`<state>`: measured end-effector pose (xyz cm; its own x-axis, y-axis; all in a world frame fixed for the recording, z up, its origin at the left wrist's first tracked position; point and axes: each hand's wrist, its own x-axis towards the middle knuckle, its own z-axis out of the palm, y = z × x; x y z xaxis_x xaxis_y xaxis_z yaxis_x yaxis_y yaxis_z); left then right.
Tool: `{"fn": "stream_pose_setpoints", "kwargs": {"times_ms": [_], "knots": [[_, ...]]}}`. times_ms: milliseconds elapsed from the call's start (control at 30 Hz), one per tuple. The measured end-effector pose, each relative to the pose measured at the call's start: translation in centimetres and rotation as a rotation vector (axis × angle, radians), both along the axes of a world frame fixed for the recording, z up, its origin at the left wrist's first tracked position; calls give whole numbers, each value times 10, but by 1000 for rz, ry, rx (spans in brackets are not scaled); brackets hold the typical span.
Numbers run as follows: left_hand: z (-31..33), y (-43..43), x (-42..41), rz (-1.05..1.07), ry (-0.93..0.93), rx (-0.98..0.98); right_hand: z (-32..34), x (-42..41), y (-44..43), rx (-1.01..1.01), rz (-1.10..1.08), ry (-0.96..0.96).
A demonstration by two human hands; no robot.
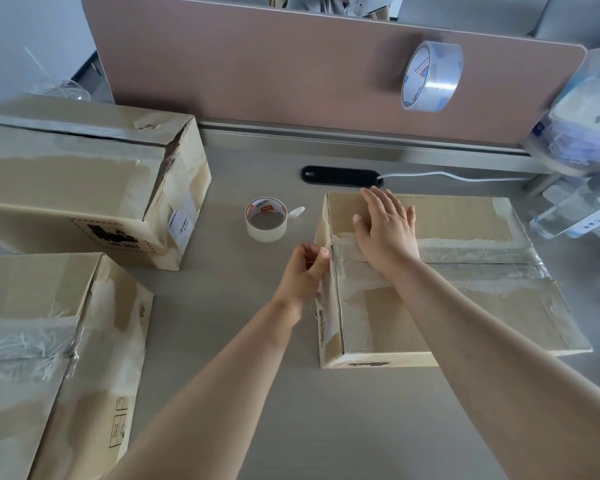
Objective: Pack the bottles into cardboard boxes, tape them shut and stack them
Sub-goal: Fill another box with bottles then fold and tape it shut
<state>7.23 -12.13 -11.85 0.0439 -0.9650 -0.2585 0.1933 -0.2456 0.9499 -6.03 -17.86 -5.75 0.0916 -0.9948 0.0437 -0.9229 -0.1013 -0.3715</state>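
Tabletop [257, 341] carries three boxes; two at left [84, 188] [42, 341] parked aside, prob. done. Box on right [447, 306] is yr job: flaps shut, clear tape along top seam. Yr right hand [387, 233] lies open, flat, gripping nothing, pressing tape so it bonds. Left hand [303, 271] curled at box's left edge, fingers pinching tape end down over side. Tape roll [266, 220] beside box, w/in reach. Bottles not visible.

grey tabletop [257, 341] fills frame; pinkish-brown divider panel [257, 64] across top, black cable port [342, 176] centre, soft even light.
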Motion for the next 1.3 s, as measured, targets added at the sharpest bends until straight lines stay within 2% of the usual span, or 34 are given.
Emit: {"fn": "stream_pose_setpoints", "kwargs": {"times_ms": [100,233,333,500,767,1000,1067,1133,1200,1300], "knots": [[0,3,-19,121,94,113,-1,1,1,0,0,7],[2,1,-25,210,113,206,-2,2,2,-4,-2,15],[0,0,-19,181,51,315,-2,2,2,-4,-2,11],[3,8,-20,140,-33,280,-2,1,1,-1,-7,-14],[22,3,-21,112,-86,376,-1,-3,-1,17,16,-77],[25,24,-26,139,-432,448,15,-23,9,25,144,-335],[33,29,-27,237,-495,393,16,-51,11,-28,175,-216],[49,29,-27,334,-495,295,15,-85,11,-50,109,-44],[73,26,-39,289,-727,243,18,-122,13,6,-31,65],[86,19,-66,131,-1126,259,21,-163,15,119,-199,128]]}}
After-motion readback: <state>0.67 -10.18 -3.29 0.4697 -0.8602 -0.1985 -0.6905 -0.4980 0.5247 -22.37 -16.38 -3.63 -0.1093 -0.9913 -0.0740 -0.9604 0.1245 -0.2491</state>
